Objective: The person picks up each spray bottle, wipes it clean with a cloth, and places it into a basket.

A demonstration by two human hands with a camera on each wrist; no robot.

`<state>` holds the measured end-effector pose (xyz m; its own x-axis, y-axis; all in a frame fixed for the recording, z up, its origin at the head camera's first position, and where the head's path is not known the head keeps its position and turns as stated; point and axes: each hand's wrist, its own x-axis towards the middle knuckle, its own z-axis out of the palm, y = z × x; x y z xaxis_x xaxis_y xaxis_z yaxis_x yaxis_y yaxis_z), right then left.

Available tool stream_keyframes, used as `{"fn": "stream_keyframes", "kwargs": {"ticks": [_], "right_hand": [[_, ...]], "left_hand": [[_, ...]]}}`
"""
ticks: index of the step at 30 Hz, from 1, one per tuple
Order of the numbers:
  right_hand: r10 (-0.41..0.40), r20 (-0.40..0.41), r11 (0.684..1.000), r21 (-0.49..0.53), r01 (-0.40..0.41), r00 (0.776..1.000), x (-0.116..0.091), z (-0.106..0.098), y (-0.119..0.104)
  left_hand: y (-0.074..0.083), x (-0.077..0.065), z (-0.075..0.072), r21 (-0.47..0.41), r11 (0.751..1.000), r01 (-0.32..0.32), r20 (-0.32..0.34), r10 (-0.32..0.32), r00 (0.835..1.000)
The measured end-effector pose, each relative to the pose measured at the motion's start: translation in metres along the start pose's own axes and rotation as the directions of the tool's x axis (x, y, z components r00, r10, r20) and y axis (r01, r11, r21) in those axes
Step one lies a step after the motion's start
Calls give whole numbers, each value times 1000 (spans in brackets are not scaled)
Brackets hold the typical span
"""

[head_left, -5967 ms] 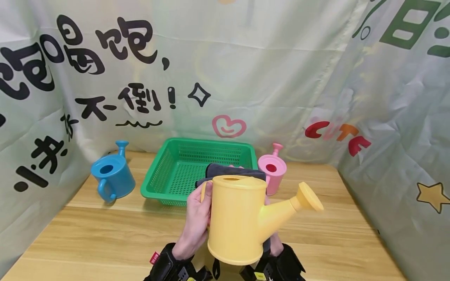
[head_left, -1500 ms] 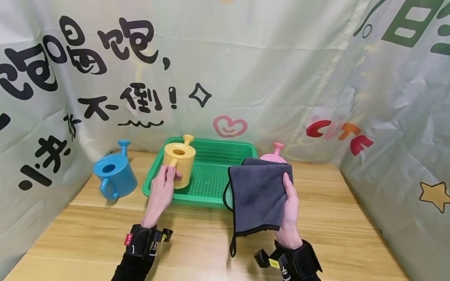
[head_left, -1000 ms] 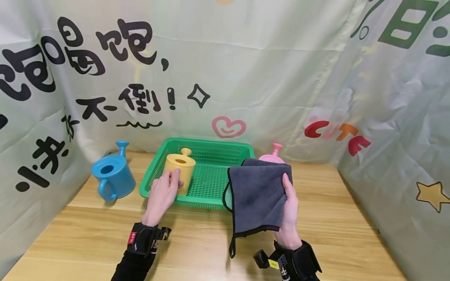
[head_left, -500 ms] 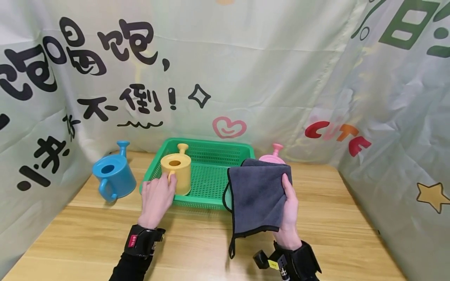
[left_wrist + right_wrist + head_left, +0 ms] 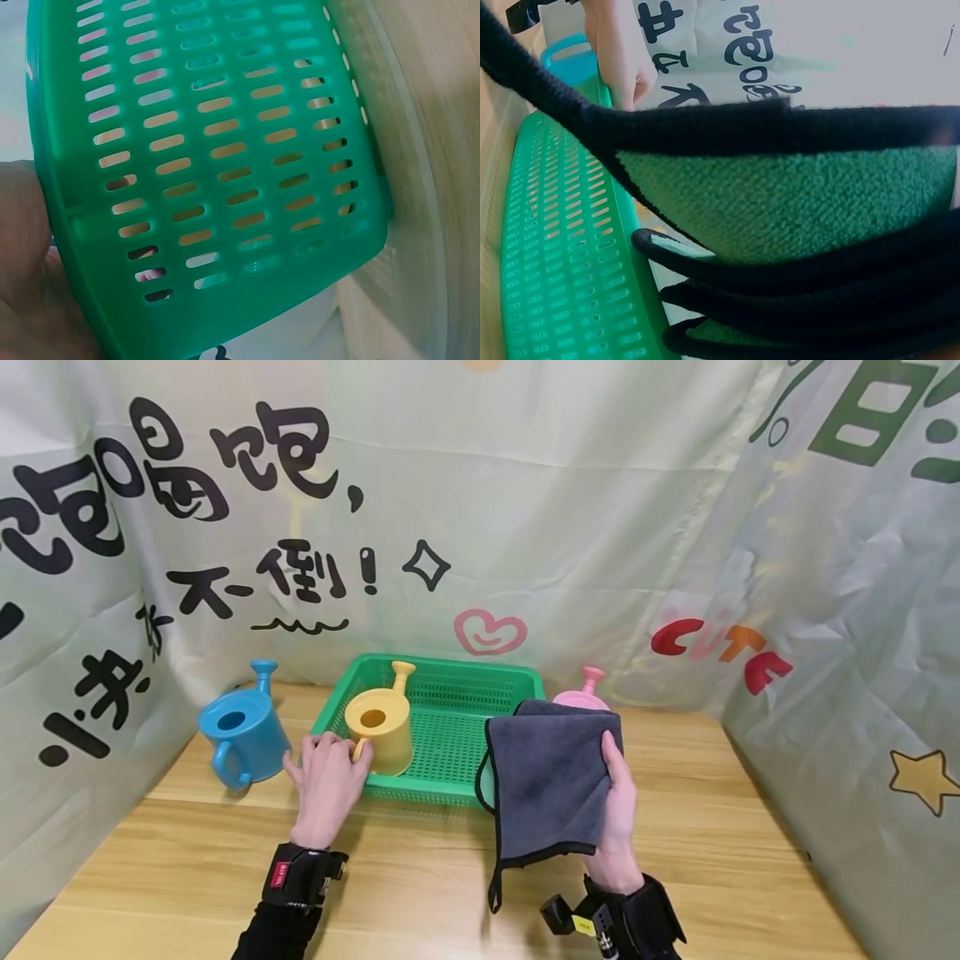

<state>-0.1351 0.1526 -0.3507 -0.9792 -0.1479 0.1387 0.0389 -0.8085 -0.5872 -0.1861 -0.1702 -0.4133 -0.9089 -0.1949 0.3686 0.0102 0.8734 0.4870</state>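
Note:
The yellow watering can (image 5: 385, 735) stands in the left part of the green basket (image 5: 442, 792), spout toward the back. My left hand (image 5: 330, 777) is palm down over the basket's front left rim, fingers spread and thumb beside the can's handle. In the left wrist view, part of that hand (image 5: 22, 255) shows by the basket rim. My right hand (image 5: 619, 810) grips a folded dark grey cloth (image 5: 551, 785), thumb on its front; the other fingers are behind it. The cloth has black edging, a hanging loop and a green side (image 5: 802, 202), which fills much of the right wrist view.
A blue watering can (image 5: 255, 743) stands on the wooden table (image 5: 450, 877) left of the basket. A pink watering can (image 5: 581, 697) stands to the right, mostly hidden behind the cloth. A printed fabric curtain (image 5: 600, 527) closes off the back and sides.
The yellow watering can, first held up in front, went down into the basket by its handle. My left hand has since loosened and shifted slightly left and down. The cloth has stayed still lately.

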Motion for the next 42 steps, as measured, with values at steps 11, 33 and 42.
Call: {"fn": "stream_keyframes", "kwargs": {"ticks": [11,33,42], "right_hand": [[3,32,999,44,-4,999,0,1,-1],[-5,-9,1000,16,6,1000,-1,0,-1],[0,-20,1000,-3,0,1000,-1,0,-1]], "left_hand": [[1,3,1,-8,1000,-7,27,8,1000],[-58,-2,-44,-228,967,110,-250,-168,954],[-101,-3,-55,-365,875,318,-163,-396,904]]}}
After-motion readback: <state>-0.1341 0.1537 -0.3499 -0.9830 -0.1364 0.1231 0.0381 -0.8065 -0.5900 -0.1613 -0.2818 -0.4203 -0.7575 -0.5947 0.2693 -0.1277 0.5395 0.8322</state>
